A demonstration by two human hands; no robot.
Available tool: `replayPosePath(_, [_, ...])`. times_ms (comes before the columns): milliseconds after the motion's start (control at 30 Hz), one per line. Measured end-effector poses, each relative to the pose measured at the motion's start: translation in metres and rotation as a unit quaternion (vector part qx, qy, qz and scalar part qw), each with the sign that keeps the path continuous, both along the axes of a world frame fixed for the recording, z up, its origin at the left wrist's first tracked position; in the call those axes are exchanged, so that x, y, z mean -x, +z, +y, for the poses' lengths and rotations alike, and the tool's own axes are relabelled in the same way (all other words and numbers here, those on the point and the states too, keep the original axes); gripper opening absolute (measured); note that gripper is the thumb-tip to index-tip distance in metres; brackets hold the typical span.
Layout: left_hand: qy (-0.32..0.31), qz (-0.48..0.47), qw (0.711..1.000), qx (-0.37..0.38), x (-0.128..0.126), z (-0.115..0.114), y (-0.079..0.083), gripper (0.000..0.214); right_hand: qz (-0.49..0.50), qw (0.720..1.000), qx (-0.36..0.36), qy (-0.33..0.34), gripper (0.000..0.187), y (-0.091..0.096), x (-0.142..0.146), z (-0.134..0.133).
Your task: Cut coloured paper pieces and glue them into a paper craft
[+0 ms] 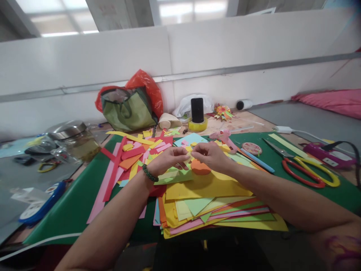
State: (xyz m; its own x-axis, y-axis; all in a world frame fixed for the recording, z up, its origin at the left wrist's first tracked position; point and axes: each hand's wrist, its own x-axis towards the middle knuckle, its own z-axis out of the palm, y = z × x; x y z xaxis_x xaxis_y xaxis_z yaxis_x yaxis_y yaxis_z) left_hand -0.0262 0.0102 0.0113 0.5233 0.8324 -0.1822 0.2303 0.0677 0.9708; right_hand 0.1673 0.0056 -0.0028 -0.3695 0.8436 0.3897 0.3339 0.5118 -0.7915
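My left hand, with a dark green bead bracelet at its wrist, is closed in a pinch. My right hand pinches close beside it, the fingertips nearly meeting. Between them shows a small pale yellow paper piece, partly hidden by the fingers. Just below lies an orange paper disc, partly under my right hand. It rests on yellow paper atop a stack of coloured sheets. A light green sheet lies beneath my left hand.
Paper strips litter the green mat at left. Right of my hands are a pink glue gun, a blue pen and large scissors. Behind stand a phone, a green bag and a glass jar.
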Motion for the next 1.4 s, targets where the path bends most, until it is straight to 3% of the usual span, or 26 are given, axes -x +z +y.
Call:
replayPosePath(333, [0.036,-0.01,0.999,-0.017,-0.004,-0.003,0.003,0.045,0.0,0.998,-0.023,-0.066,0.024,0.0,-0.001,0.0])
replayPosePath(433, [0.063,0.01,0.988,-0.143,-0.007,-0.004,0.002,0.042,0.01,0.997,0.008,-0.07,0.025,0.001,-0.001,0.0])
replayPosePath(533, [0.096,0.103,0.935,-0.327,-0.013,-0.009,-0.001,0.039,0.035,0.995,0.063,-0.068,0.024,0.001,-0.001,0.002])
replayPosePath(633, [0.093,0.187,0.896,-0.392,-0.018,-0.011,-0.006,0.022,0.045,0.993,0.088,-0.072,0.023,-0.001,-0.001,0.005])
replayPosePath(800, [0.081,0.159,0.907,-0.382,-0.019,-0.009,-0.014,0.007,0.012,0.993,0.096,-0.071,0.021,0.0,0.002,0.006])
replayPosePath(900, [0.069,0.114,0.926,-0.354,-0.019,-0.008,-0.014,0.004,-0.043,0.992,0.098,-0.071,0.019,0.018,-0.006,-0.001])
replayPosePath(1067, [0.041,0.064,0.95,-0.303,-0.02,-0.01,-0.011,0.014,-0.217,0.973,-0.029,-0.079,0.035,0.062,-0.054,-0.017])
replayPosePath(1133, [0.023,0.05,0.96,-0.274,-0.021,-0.011,-0.011,0.018,-0.315,0.946,0.0,-0.078,0.048,0.065,-0.081,-0.016])
replayPosePath(1233, [0.005,0.052,0.97,-0.235,-0.024,-0.014,-0.011,0.021,-0.421,0.889,0.072,-0.164,0.054,0.049,-0.116,-0.004])
replayPosePath(1300, [-0.004,0.076,0.971,-0.228,-0.029,-0.019,-0.012,0.021,-0.436,0.862,0.069,-0.248,0.052,0.031,-0.131,0.009])
replayPosePath(1333, [-0.01,0.091,0.969,-0.23,-0.031,-0.021,-0.012,0.021,-0.425,0.862,0.057,-0.268,0.051,0.022,-0.135,0.017])
replayPosePath(1400, [-0.026,0.123,0.962,-0.241,-0.036,-0.026,-0.013,0.019,-0.361,0.897,0.034,-0.253,0.046,0.004,-0.136,0.031])
